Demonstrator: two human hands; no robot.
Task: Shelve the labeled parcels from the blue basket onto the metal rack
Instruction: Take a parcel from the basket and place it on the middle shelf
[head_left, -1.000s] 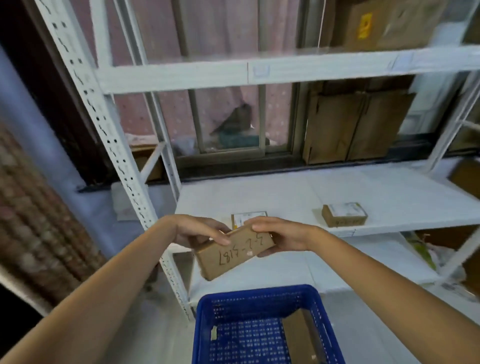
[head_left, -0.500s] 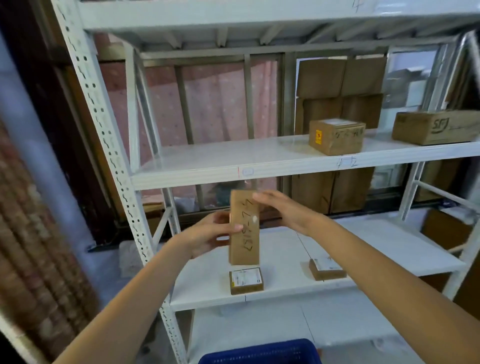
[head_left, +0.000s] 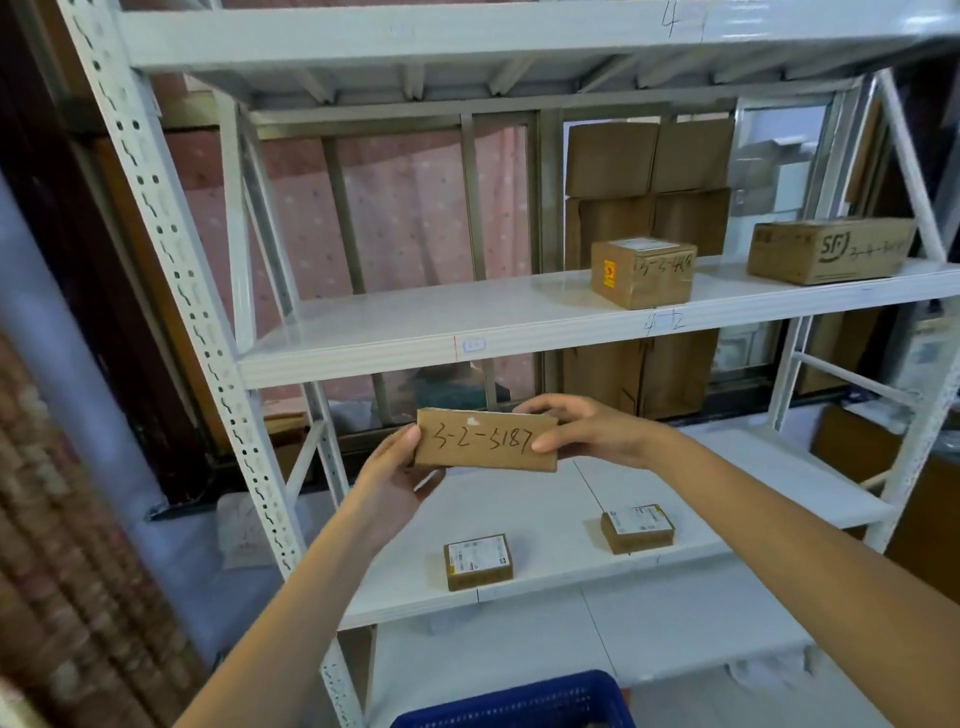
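Observation:
A flat brown parcel (head_left: 483, 441) marked "3-2-5187" is held level in front of the white metal rack (head_left: 405, 338), between its middle and lower shelves. My left hand (head_left: 397, 467) grips its left end and my right hand (head_left: 582, 426) grips its right end. Only the rim of the blue basket (head_left: 519, 701) shows at the bottom edge.
Two small labeled parcels (head_left: 478, 561) (head_left: 638, 527) lie on the lower shelf. A cube box (head_left: 643, 273) and a wide box (head_left: 826, 250) sit on the right of the middle shelf; its left half is bare. Flattened cardboard (head_left: 649, 176) leans behind the rack. A brick wall (head_left: 62, 519) is at left.
The parcel has turned from upright to level, its handwritten code now facing me. My view has tilted up a little, so less of the basket shows.

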